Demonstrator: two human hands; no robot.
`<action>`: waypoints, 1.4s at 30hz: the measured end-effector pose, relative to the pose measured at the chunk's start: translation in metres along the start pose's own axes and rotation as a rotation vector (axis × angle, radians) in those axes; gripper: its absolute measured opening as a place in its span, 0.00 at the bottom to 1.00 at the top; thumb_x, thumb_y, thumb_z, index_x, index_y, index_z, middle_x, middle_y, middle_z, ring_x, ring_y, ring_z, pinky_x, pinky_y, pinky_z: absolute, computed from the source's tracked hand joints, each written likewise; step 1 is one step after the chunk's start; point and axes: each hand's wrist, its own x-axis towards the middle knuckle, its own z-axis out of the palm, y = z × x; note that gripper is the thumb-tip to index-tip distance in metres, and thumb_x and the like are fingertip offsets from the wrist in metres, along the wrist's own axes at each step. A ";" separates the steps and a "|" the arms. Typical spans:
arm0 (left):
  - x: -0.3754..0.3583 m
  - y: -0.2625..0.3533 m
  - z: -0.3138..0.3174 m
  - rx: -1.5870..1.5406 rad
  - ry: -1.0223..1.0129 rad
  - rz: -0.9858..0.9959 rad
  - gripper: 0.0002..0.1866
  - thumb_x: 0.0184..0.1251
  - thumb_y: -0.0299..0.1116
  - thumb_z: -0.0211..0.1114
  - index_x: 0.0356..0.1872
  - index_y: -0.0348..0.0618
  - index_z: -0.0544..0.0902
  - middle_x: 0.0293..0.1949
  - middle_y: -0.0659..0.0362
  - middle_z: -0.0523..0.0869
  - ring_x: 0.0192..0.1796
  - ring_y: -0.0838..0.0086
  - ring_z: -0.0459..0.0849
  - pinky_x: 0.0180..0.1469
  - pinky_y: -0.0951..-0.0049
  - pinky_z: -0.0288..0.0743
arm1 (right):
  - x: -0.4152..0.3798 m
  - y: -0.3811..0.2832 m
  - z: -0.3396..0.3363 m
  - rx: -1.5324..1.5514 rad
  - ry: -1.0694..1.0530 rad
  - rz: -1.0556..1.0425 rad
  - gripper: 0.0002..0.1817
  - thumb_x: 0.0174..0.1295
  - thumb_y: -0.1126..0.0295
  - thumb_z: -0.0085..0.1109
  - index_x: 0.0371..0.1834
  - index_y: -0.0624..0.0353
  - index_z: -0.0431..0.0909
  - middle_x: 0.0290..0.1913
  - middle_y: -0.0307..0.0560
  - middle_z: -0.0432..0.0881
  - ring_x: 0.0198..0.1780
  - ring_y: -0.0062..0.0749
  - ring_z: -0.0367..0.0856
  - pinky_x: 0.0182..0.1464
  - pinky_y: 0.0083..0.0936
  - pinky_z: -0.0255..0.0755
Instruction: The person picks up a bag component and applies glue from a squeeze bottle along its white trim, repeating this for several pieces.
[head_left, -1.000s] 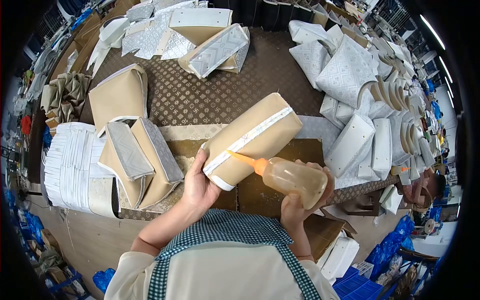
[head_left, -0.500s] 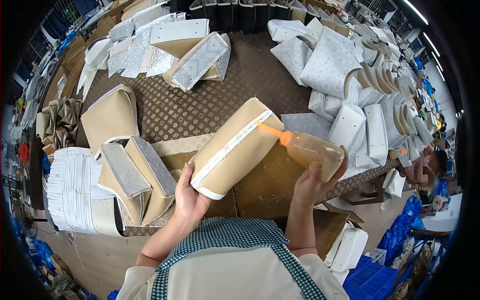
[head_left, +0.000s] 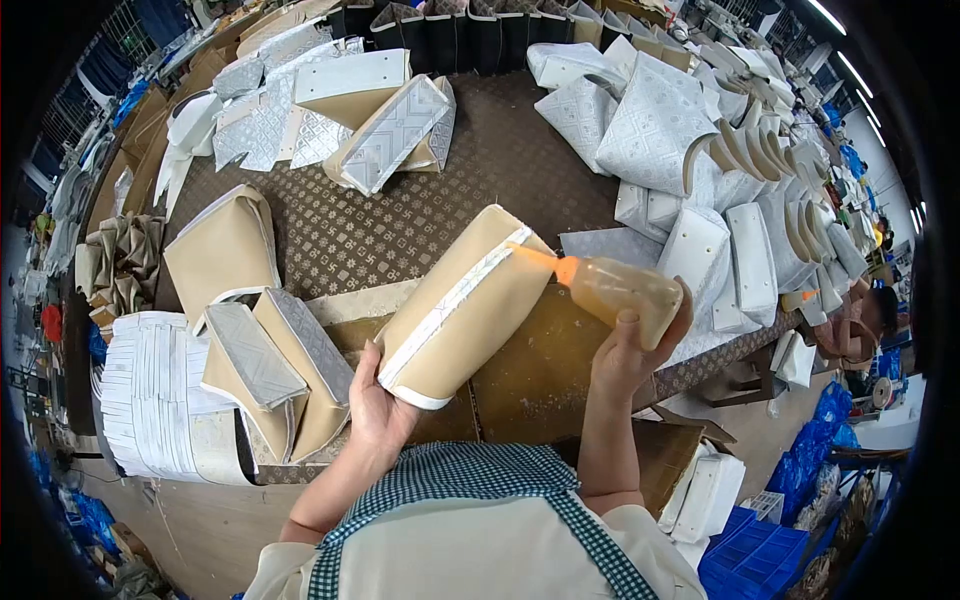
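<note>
My left hand (head_left: 384,405) is closed on the near end of a beige bag body (head_left: 475,325), thumb on top and fingers underneath. The bag body is tilted, its far end pointing up and right. A white seam strip (head_left: 450,305) runs along its length. In my right hand (head_left: 635,355) is a translucent squeeze bottle (head_left: 625,295) with an orange nozzle, held on its side with yellowish liquid inside. The nozzle tip rests right at the strip near the bag's far end.
Left of me lie beige bag bodies (head_left: 255,355) and a stack of white strips (head_left: 150,400). Silver-patterned bag pieces (head_left: 390,135) lie at the back. White and silver bags (head_left: 655,120) are heaped on the right. Another person (head_left: 855,325) is at far right.
The bag body and bottle have shifted slightly left. The nozzle tip stays near the strip's far end. The whole view has moved a little; both hands keep their hold.
</note>
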 end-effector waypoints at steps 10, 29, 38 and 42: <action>0.072 0.063 -0.012 0.308 -0.276 0.380 0.31 0.68 0.51 0.54 0.63 0.38 0.64 0.65 0.49 0.67 0.67 0.61 0.65 0.69 0.55 0.54 | -0.006 -0.018 -0.004 0.244 0.044 0.178 0.40 0.56 0.56 0.64 0.66 0.59 0.54 0.58 0.53 0.68 0.60 0.42 0.68 0.63 0.40 0.64; 0.154 -0.016 -0.166 1.600 -0.167 0.166 0.19 0.63 0.44 0.62 0.46 0.39 0.81 0.42 0.54 0.85 0.46 0.70 0.81 0.49 0.69 0.74 | -0.026 -0.015 -0.019 0.329 0.048 0.276 0.39 0.55 0.60 0.64 0.66 0.62 0.55 0.59 0.55 0.68 0.59 0.40 0.69 0.63 0.39 0.64; 0.125 0.033 0.023 0.954 -0.058 0.412 0.19 0.67 0.45 0.57 0.35 0.35 0.77 0.27 0.60 0.77 0.28 0.77 0.74 0.31 0.73 0.69 | -0.022 -0.039 -0.030 0.344 0.107 0.269 0.40 0.57 0.59 0.61 0.69 0.61 0.52 0.61 0.54 0.66 0.63 0.41 0.67 0.65 0.40 0.64; 0.085 0.066 0.052 0.586 -0.243 0.338 0.21 0.68 0.41 0.56 0.52 0.31 0.74 0.48 0.50 0.81 0.49 0.67 0.81 0.53 0.68 0.73 | -0.018 -0.042 -0.029 0.384 0.099 0.199 0.41 0.57 0.58 0.61 0.70 0.60 0.50 0.62 0.54 0.65 0.63 0.42 0.66 0.65 0.41 0.63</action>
